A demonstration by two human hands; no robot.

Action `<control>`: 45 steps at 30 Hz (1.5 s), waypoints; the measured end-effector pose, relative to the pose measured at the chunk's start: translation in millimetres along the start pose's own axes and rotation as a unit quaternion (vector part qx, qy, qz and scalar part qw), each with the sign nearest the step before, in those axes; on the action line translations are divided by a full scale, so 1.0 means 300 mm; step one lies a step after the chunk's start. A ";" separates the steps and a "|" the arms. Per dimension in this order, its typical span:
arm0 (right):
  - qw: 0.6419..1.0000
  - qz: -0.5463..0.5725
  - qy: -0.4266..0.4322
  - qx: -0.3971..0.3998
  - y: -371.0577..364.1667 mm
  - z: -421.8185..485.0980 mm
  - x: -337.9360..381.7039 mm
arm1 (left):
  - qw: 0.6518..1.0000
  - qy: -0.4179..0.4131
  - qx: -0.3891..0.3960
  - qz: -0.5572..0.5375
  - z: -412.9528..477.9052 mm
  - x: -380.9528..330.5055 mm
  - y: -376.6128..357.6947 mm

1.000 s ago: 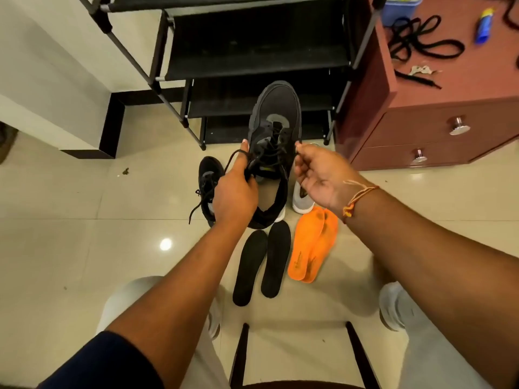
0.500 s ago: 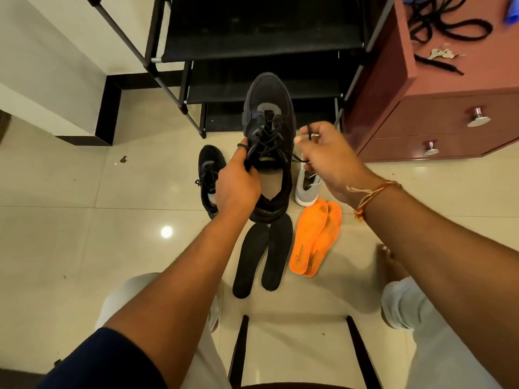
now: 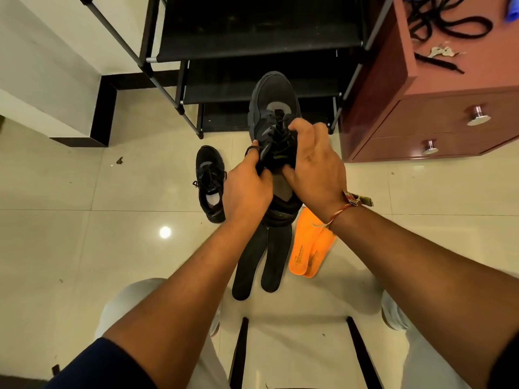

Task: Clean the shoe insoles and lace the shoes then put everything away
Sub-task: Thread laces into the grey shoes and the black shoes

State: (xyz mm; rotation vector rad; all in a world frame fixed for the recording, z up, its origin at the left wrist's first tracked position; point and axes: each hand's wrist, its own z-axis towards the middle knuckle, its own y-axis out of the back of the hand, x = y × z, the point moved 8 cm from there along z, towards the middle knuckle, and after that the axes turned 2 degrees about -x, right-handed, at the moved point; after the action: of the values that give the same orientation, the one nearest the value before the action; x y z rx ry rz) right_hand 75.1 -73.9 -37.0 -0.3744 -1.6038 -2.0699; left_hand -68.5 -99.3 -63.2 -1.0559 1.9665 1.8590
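A black sneaker (image 3: 273, 99) is held up in front of me, toe pointing away. My left hand (image 3: 247, 189) grips its left side and pinches a loop of black lace. My right hand (image 3: 311, 161) curls over the laced tongue from the right, fingers on the laces. The second black sneaker (image 3: 210, 182) stands on the floor to the left, laced. Two black insoles (image 3: 262, 262) lie on the tiles below the held shoe. Two orange insoles (image 3: 309, 248) lie beside them on the right, partly under my right wrist.
A black shoe rack (image 3: 252, 43) stands straight ahead. A red-brown drawer cabinet (image 3: 438, 108) at the right carries loose black laces (image 3: 446, 21) and keys (image 3: 441, 51). My knees and black chair legs (image 3: 238, 355) fill the bottom. A white wall base is at the left.
My right hand has moved in from the right side onto the shoe's laces. The shoe has stayed held by my left hand. The grey shoe behind is now hidden.
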 end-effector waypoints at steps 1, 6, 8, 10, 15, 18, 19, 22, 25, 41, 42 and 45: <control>1.000 0.008 0.010 0.001 0.004 0.002 0.006 | 1.000 0.002 0.002 -0.005 0.003 0.003 0.001; 0.999 -0.010 0.047 0.019 0.011 0.015 0.021 | 1.000 0.009 0.002 -0.024 0.011 0.006 0.003; 0.998 -0.006 0.069 0.011 0.021 0.017 0.031 | 0.999 0.016 -0.004 -0.030 0.014 0.010 0.007; 0.996 -0.002 0.090 -0.003 0.031 0.015 0.042 | 0.999 0.016 -0.011 -0.030 0.018 0.009 0.012; 0.993 0.014 0.115 -0.024 0.049 0.011 0.064 | 0.999 0.016 -0.014 -0.030 0.017 0.008 0.014; 0.992 0.008 0.120 -0.029 0.048 0.012 0.062 | 0.999 0.022 -0.015 -0.033 0.020 0.012 0.011; 0.993 0.006 0.117 -0.027 0.045 0.013 0.057 | 0.999 0.023 -0.014 -0.032 0.022 0.014 0.008; 0.994 0.000 0.106 -0.014 0.029 0.018 0.037 | 0.999 0.023 -0.011 -0.034 0.024 0.014 0.002; 0.995 -0.008 0.103 -0.004 0.018 0.017 0.031 | 0.999 0.020 -0.011 -0.029 0.023 0.014 -0.003; 0.979 0.195 0.043 0.031 0.064 0.060 0.025 | 1.000 0.017 -0.017 0.005 0.029 0.010 0.029; 0.981 0.188 0.035 0.025 0.061 0.054 0.022 | 1.000 0.010 -0.013 0.007 0.030 0.005 0.025; 0.988 0.147 0.042 0.007 0.057 0.043 0.027 | 1.000 -0.003 -0.004 0.015 0.032 -0.004 0.015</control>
State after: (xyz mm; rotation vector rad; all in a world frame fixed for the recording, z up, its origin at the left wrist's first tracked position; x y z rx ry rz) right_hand 76.3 -66.3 -15.4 -0.4807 -1.4176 -1.8260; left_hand -73.3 -90.3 -60.4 -1.0268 1.9834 1.8847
